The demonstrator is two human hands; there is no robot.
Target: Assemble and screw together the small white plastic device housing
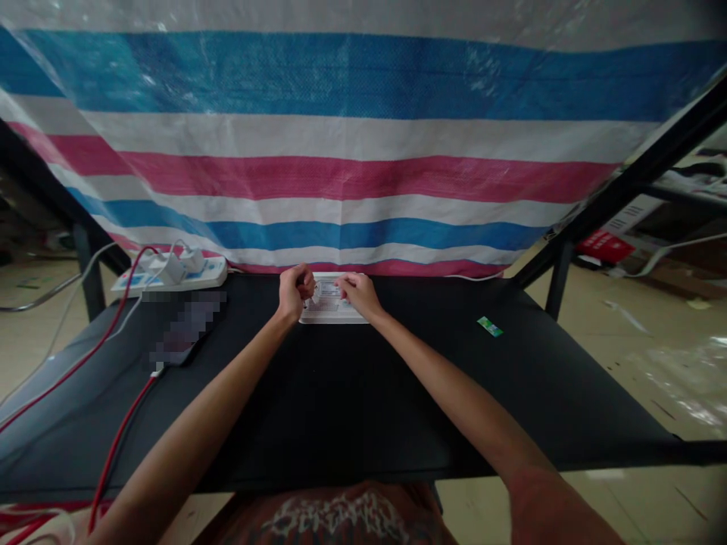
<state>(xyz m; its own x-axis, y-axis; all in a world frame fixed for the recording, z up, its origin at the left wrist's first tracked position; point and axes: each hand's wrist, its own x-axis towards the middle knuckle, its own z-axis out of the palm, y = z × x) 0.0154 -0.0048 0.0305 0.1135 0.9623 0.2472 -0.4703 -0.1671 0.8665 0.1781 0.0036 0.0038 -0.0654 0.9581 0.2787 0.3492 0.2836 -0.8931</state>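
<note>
A white tray [335,319] with small items in it lies at the far edge of the black table, between my two hands. My left hand [297,291] is closed at the tray's left side, its fingers curled around something small and whitish that I cannot make out. Over the tray's right part, my right hand [360,294] has its thumb and fingers pinched together; whatever they hold, if anything, is too small to tell. Both hands partly cover the tray.
On the black table [341,409], a white power strip [213,274] with plugs and cables stands far left, beside a phone [185,331] on a red cable [128,424]. A small green packet [489,326] lies right. A striped sheet [341,178] hangs behind.
</note>
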